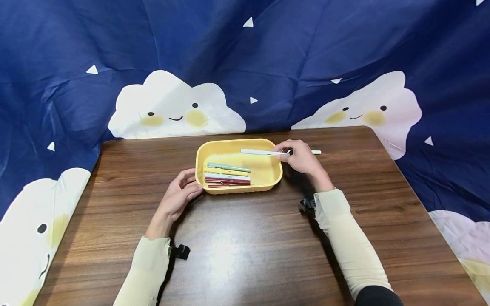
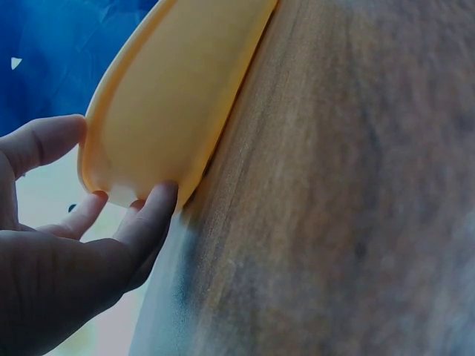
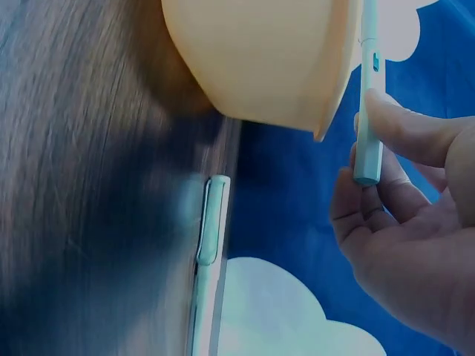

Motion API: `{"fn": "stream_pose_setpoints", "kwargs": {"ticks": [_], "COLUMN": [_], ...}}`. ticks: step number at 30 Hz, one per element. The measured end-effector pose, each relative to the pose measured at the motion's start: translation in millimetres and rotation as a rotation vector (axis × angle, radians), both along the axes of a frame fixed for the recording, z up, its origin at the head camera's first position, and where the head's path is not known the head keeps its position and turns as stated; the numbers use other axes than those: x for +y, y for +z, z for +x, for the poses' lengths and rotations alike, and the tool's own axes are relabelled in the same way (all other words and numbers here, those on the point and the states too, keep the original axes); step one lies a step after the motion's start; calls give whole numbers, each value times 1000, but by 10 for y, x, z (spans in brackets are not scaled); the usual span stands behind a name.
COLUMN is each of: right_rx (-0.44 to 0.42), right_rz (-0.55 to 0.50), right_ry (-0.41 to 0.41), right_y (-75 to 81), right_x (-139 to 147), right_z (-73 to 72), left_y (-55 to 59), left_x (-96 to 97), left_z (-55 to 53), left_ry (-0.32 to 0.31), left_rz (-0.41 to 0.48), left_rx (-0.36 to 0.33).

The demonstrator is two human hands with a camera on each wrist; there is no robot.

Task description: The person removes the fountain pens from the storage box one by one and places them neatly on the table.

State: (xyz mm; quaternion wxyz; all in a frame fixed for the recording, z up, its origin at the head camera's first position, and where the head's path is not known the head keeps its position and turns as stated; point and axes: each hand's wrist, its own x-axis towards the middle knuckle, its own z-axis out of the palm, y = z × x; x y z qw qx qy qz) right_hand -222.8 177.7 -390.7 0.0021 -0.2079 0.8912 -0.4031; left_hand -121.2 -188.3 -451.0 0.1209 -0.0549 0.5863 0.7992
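Note:
My left hand [image 1: 180, 193] holds the left end of a yellow plastic basket [image 1: 239, 190], thumb at the front corner and fingers against the end wall. In the left wrist view, the fingertips [image 2: 165, 194] meet the basket's outer side. Over the basket's right rim, my right hand [image 1: 304, 158] pinches a pale pen [image 1: 260, 152] near one end, its other end reaching over the basket. Inside, several pens lie side by side at the left: a green-blue pen [image 1: 229, 167], a yellow pen [image 1: 226, 171], a white one and dark red ones.
Another pale pen with a clip [image 3: 211, 230] lies on the table right of the basket, partly hidden behind my right hand in the head view. The brown wooden table [image 1: 237, 250] ends at a blue curtain [image 1: 214, 46] with cloud prints.

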Motion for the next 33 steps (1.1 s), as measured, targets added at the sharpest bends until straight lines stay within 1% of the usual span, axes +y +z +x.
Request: {"fn": "stream_pose_setpoints", "kwargs": {"ticks": [9,13,18,23,26,33], "right_rx": [-35,-33,-30,-36,-32,-62], "right_rz": [-42,-61,-60,-49,-40,-32], "right_ry": [-25,-38,-69,-87,-89,-84], "right_y": [-30,-40,-41,-84,-111,-139], "right_x": [178,294,433,523,562,641], "right_z": [-30,-47,-52,-54,-46,-37], "left_y": [-9,4,9,-5,-7,-14], "left_x": [-2,-6,-10,-9,-8,-4], "left_z": [-5,-9,-15,-18,-14,-8], "left_ry": [0,-5,-3,-1,-2,0], "left_rz": [3,4,4,9,8,12], "left_rx": [1,4,4,10,13,7]}}
